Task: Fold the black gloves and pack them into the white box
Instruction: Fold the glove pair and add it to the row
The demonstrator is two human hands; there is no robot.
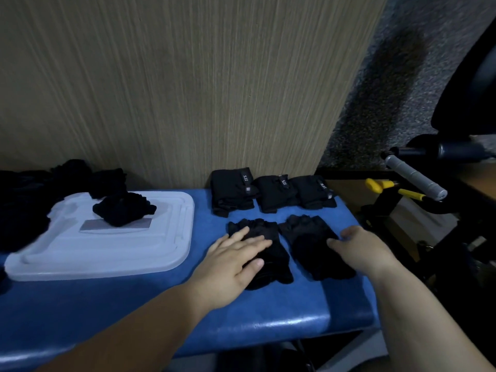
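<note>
three folded glove bundles (273,193) are lined up at the back of the blue bench (161,304). none is seen packed, since the white box (174,251) is lidded, with a loose glove (123,210) laid on top. the left glove (271,264) is pressed flat under the straight fingers of the left hand (236,259). the right glove (308,242) is touched by the bent right hand (359,248), though a grip cannot be confirmed. a heap of unfolded gloves (24,200) is left.

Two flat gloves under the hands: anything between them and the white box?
Nothing on the blue bench between them. But the white box appears lidded, and a crumpled glove lies on the lid; both likely need moving first. The left hand and right hand touch the flat gloves.
</note>
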